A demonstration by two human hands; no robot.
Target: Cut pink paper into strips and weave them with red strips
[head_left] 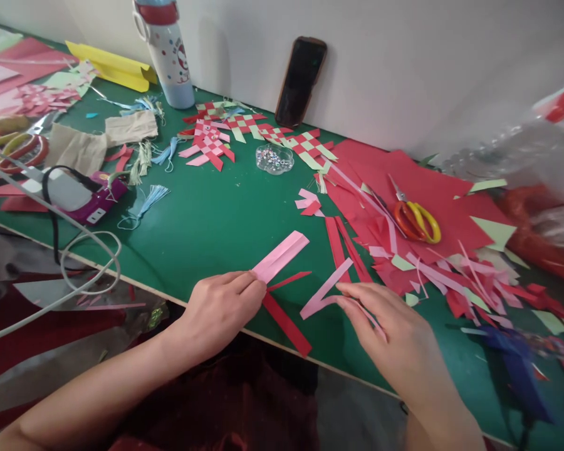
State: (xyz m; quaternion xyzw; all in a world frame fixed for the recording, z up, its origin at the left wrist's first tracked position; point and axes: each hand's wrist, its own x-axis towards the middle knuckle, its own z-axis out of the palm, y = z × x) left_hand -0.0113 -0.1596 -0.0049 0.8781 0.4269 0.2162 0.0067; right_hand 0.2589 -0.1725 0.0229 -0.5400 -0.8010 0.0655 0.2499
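My left hand (223, 304) is closed in a pinch on the near end of a bundle of pink paper strips (282, 254) and red paper strips (286, 322) that fan out over the green table (207, 219). My right hand (385, 326) pinches the bend of a folded pink strip (326, 291) lying flat just right of the bundle. More red strips (341, 244) lie a little beyond both hands.
Orange and yellow scissors (416, 219) rest on red paper sheets (427, 188) with many scraps to the right. Woven red, pink and green paper pieces (211, 144), a clear tray of googly eyes (274, 158), a phone (301, 81) against the wall, a bottle (169, 53), and a glue gun (91, 200) with its cables lie behind and to the left.
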